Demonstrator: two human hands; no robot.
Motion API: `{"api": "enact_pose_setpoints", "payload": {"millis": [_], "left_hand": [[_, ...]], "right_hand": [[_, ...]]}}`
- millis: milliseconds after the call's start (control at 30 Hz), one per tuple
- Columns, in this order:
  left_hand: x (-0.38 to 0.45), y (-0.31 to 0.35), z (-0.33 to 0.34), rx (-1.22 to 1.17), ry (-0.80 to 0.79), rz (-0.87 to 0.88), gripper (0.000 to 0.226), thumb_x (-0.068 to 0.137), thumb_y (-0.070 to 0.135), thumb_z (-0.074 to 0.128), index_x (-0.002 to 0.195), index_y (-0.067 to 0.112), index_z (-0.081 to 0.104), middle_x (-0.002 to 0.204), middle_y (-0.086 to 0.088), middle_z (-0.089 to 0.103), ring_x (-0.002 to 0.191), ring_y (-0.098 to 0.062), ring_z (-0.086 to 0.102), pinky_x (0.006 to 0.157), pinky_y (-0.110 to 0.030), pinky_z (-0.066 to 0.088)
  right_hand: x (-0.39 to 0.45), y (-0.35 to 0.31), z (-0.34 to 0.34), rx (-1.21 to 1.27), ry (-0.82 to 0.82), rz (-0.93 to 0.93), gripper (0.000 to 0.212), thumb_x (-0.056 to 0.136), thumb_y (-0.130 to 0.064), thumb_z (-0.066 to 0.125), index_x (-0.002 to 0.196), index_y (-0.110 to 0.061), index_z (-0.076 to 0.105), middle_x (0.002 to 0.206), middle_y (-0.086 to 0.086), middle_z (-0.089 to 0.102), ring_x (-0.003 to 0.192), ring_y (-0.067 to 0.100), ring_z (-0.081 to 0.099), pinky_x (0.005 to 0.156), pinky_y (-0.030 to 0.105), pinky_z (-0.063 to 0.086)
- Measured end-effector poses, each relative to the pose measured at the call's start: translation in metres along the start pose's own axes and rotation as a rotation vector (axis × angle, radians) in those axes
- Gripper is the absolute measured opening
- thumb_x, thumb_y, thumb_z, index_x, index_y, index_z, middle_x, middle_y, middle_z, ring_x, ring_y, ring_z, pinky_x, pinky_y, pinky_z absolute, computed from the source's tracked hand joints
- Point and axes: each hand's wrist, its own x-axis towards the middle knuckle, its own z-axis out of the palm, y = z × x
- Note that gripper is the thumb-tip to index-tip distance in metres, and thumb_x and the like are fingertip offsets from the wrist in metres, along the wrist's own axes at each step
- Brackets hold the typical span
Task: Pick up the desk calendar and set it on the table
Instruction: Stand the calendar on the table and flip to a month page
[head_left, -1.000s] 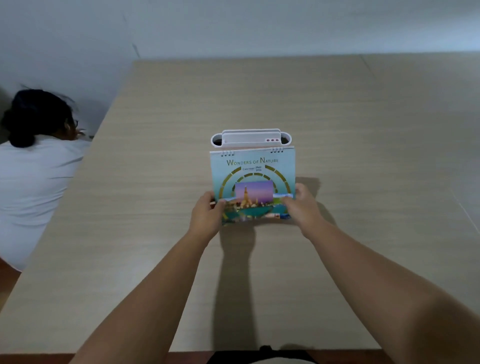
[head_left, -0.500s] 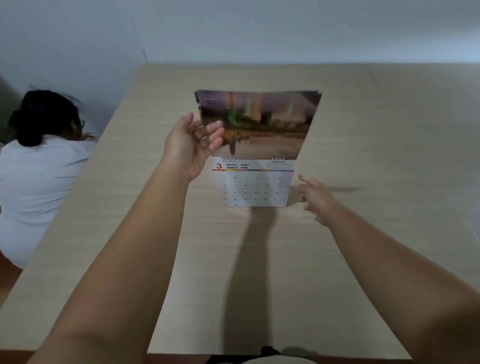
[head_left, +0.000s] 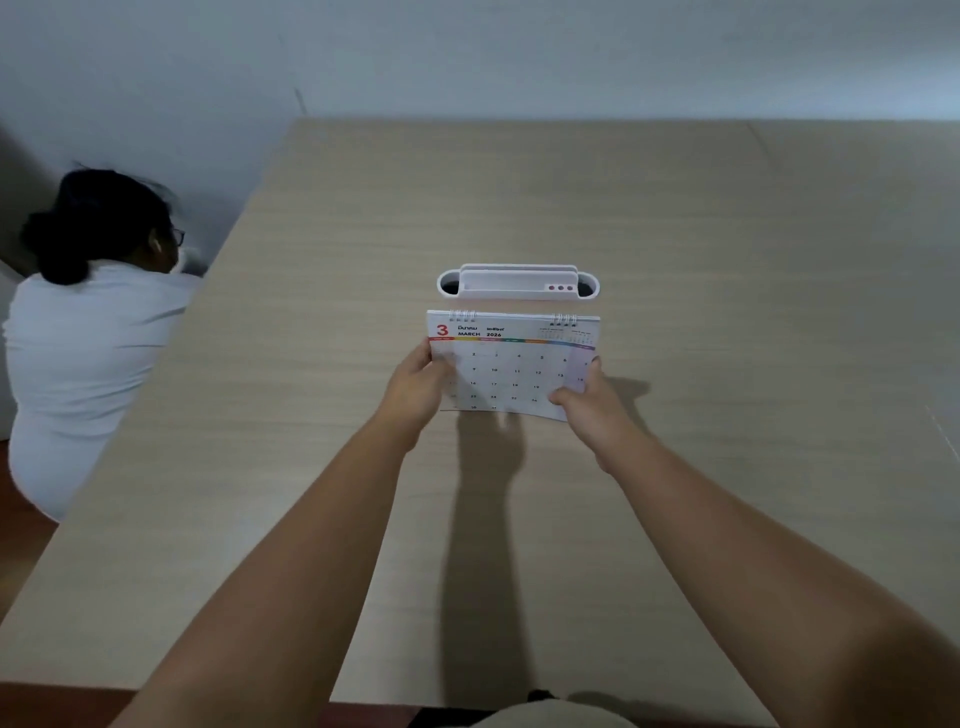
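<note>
The desk calendar (head_left: 514, 358) stands near the middle of the wooden table (head_left: 727, 312), showing a white March 2026 page with spiral rings along its top edge. My left hand (head_left: 418, 387) grips its left side, thumb on the page. My right hand (head_left: 592, 402) holds its lower right corner. The calendar's bottom edge is at the table surface; whether it touches I cannot tell.
A white plastic organizer (head_left: 518, 283) with round holes at both ends stands just behind the calendar. A person in a white shirt (head_left: 83, 332) sits low at the table's left edge. A pale wall runs behind the table.
The picture pages that my left hand had lifted have gone over the rings, leaving the March page in front. Both hands have come back to the calendar's sides.
</note>
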Motion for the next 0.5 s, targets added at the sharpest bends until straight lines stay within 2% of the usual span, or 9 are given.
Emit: {"api": "enact_pose_setpoints", "payload": {"millis": [67,100,167,200,300,333,400,433,500], "left_hand": [[-0.003,-0.002,0.001,-0.002,-0.016,0.016,0.036,0.092,0.015,0.044,0.116,0.032,0.065,0.107,0.02,0.066,0.099,0.005,0.056,0.077,-0.019,0.039],[-0.002,-0.001,-0.001,0.004,-0.011,0.015,0.034,0.095,0.022,0.041,0.115,0.034,0.065,0.108,0.021,0.065,0.104,0.0,0.057,0.081,-0.022,0.039],[0.002,-0.002,-0.005,-0.011,0.003,-0.013,0.036,0.099,0.039,0.033,0.11,0.035,0.067,0.113,0.017,0.063,0.113,-0.012,0.055,0.093,-0.03,0.036],[0.005,-0.002,-0.009,-0.028,0.006,-0.025,0.041,0.1,0.045,0.027,0.106,0.035,0.067,0.115,0.014,0.064,0.115,-0.016,0.055,0.097,-0.033,0.036],[0.016,-0.009,-0.024,-0.217,-0.045,-0.099,0.055,0.097,0.055,0.022,0.111,0.026,0.067,0.124,-0.002,0.065,0.119,-0.027,0.057,0.106,-0.043,0.039],[0.021,-0.011,-0.028,-0.288,-0.066,-0.12,0.056,0.097,0.055,0.024,0.111,0.021,0.066,0.122,-0.005,0.065,0.116,-0.029,0.058,0.104,-0.042,0.039],[0.024,-0.01,-0.031,-0.26,-0.034,-0.155,0.044,0.099,0.047,0.028,0.099,0.026,0.067,0.109,0.003,0.067,0.105,-0.024,0.057,0.093,-0.037,0.037],[0.024,-0.009,-0.029,-0.195,-0.013,-0.166,0.038,0.098,0.04,0.032,0.095,0.027,0.067,0.104,0.007,0.067,0.102,-0.022,0.055,0.089,-0.035,0.037],[0.022,-0.007,-0.024,-0.095,-0.016,-0.151,0.025,0.096,0.025,0.04,0.094,0.028,0.065,0.1,0.01,0.066,0.1,-0.02,0.055,0.083,-0.033,0.037]], "right_hand": [[-0.005,-0.002,0.004,-0.044,0.119,-0.043,0.051,0.069,-0.029,0.053,0.119,-0.025,0.053,0.124,-0.003,0.061,0.115,0.023,0.058,0.096,0.044,0.05],[-0.011,-0.005,0.004,-0.079,0.185,-0.063,0.039,0.07,-0.029,0.053,0.107,-0.022,0.059,0.113,-0.001,0.065,0.112,0.024,0.059,0.093,0.041,0.051],[-0.026,-0.018,-0.002,-0.113,0.258,-0.085,0.014,0.079,-0.026,0.056,0.088,-0.016,0.06,0.098,0.002,0.068,0.1,0.024,0.062,0.08,0.033,0.051],[-0.031,-0.025,-0.007,-0.068,0.227,-0.08,0.008,0.085,-0.022,0.056,0.083,-0.014,0.059,0.094,0.004,0.069,0.092,0.024,0.064,0.072,0.031,0.05],[-0.04,-0.052,-0.027,0.28,-0.021,-0.06,0.016,0.09,-0.011,0.054,0.095,-0.004,0.068,0.094,0.01,0.076,0.082,0.025,0.074,0.076,0.037,0.06],[-0.042,-0.062,-0.035,0.385,-0.041,-0.038,0.015,0.09,-0.01,0.055,0.095,-0.004,0.068,0.087,0.009,0.076,0.072,0.021,0.074,0.07,0.033,0.061],[-0.043,-0.08,-0.046,0.633,-0.025,0.029,0.011,0.092,-0.013,0.054,0.09,-0.009,0.064,0.076,0.008,0.071,0.051,0.014,0.069,0.051,0.021,0.055],[-0.043,-0.089,-0.051,0.772,-0.029,0.033,0.013,0.094,-0.017,0.051,0.094,-0.01,0.062,0.08,0.01,0.07,0.048,0.015,0.068,0.048,0.019,0.053],[-0.039,-0.102,-0.057,0.971,-0.078,-0.003,0.022,0.098,-0.027,0.042,0.109,-0.012,0.054,0.099,0.016,0.072,0.061,0.021,0.071,0.056,0.024,0.055]]}}
